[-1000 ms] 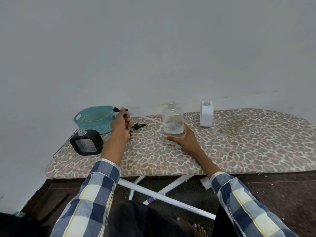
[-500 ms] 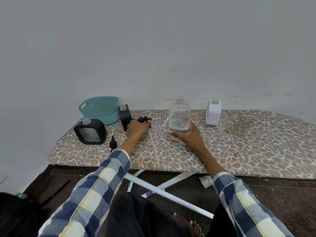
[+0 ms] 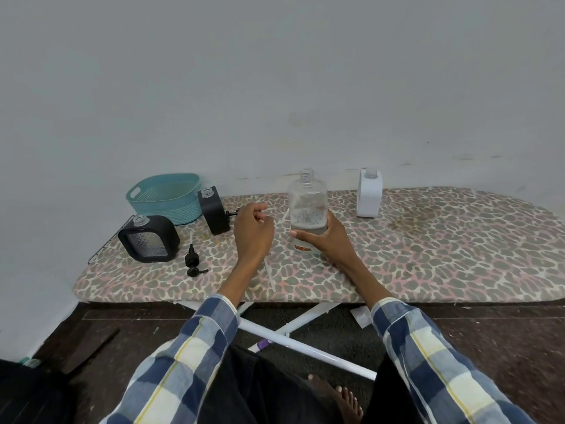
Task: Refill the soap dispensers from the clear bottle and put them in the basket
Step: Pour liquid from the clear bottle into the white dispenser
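Observation:
The clear bottle (image 3: 307, 206) stands uncapped on the leopard-print ironing board (image 3: 428, 240), a little liquid at its bottom. My right hand (image 3: 330, 240) grips its lower half. My left hand (image 3: 252, 231) hovers just left of it, fingers curled round a pump (image 3: 231, 213); the black head sticks out left and a white tube right. Two black dispensers stand uncapped at the left: a square one (image 3: 149, 238) and a narrow one (image 3: 214, 214). A white dispenser (image 3: 369, 194) stands uncapped behind the bottle on the right. The teal basket (image 3: 166, 194) sits at the far left.
Another black pump (image 3: 192, 261) lies on the board in front of the black dispensers. A loose white tube (image 3: 270, 275) lies near the board's front edge. The wall runs right behind the board. White board legs (image 3: 305, 350) and my foot are below.
My left hand laid one pump down by the square dispenser, then moved right and picked up a second pump by the narrow dispenser. My right hand kept hold of the bottle.

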The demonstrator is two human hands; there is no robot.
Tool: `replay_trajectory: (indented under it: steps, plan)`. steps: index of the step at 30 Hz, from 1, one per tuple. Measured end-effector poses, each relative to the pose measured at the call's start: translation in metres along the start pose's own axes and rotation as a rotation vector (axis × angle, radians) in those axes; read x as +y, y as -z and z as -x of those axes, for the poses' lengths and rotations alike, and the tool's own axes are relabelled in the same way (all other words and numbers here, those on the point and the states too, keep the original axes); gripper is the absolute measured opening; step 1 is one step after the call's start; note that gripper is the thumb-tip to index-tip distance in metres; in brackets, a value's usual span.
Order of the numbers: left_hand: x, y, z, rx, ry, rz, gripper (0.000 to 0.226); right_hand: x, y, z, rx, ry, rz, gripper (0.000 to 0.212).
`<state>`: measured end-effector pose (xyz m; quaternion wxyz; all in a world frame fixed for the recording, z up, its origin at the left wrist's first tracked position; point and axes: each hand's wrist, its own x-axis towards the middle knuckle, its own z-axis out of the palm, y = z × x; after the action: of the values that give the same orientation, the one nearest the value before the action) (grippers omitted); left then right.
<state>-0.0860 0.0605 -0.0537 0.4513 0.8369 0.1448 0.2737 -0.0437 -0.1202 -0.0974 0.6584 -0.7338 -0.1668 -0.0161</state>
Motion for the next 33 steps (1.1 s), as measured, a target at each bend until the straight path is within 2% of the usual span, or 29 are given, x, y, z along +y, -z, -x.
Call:
replay_trajectory:
  steps: [5, 9, 11, 12, 16, 17, 20, 24, 26, 30, 33]
  plan:
    - [0.02, -0.017, 0.012, -0.333, 0.004, 0.263, 0.05, -0.007, 0.006, 0.005, -0.088, 0.002, -0.099, 0.063]
    - [0.019, -0.022, 0.018, -0.354, -0.016, 0.315, 0.047, -0.01, 0.017, 0.009, -0.182, -0.058, -0.087, 0.071]
    - [0.017, -0.022, 0.019, -0.353, -0.035, 0.31, 0.049, -0.005, 0.025, 0.013, -0.073, -0.073, -0.027, 0.077]
    - [0.016, -0.023, 0.019, -0.357, -0.044, 0.307, 0.051, -0.002, 0.031, 0.015, 0.033, -0.05, 0.012, 0.071]
    - [0.016, -0.025, 0.02, -0.354, -0.036, 0.308, 0.056, -0.004, 0.06, 0.012, 0.483, 0.056, 0.221, 0.029]
    - [0.017, -0.025, 0.02, -0.353, -0.029, 0.309, 0.056, -0.007, 0.067, 0.007, 0.558, 0.064, 0.28, 0.031]
    - [0.019, -0.024, 0.022, -0.361, -0.023, 0.315, 0.055, -0.011, 0.082, -0.013, 0.698, 0.062, 0.438, 0.054]
    - [0.02, -0.019, 0.023, -0.375, -0.024, 0.31, 0.054, -0.001, 0.089, -0.04, 0.711, -0.073, 0.593, 0.084]
    - [0.021, -0.016, 0.023, -0.385, -0.017, 0.296, 0.055, 0.003, 0.089, -0.049, 0.664, -0.154, 0.633, 0.089]
    - [0.025, -0.01, 0.023, -0.418, -0.018, 0.263, 0.058, 0.007, 0.091, -0.052, 0.6, -0.235, 0.68, 0.071]
    - [0.024, -0.007, 0.021, -0.405, -0.016, 0.276, 0.059, 0.002, 0.092, -0.042, 0.66, -0.183, 0.547, 0.061]
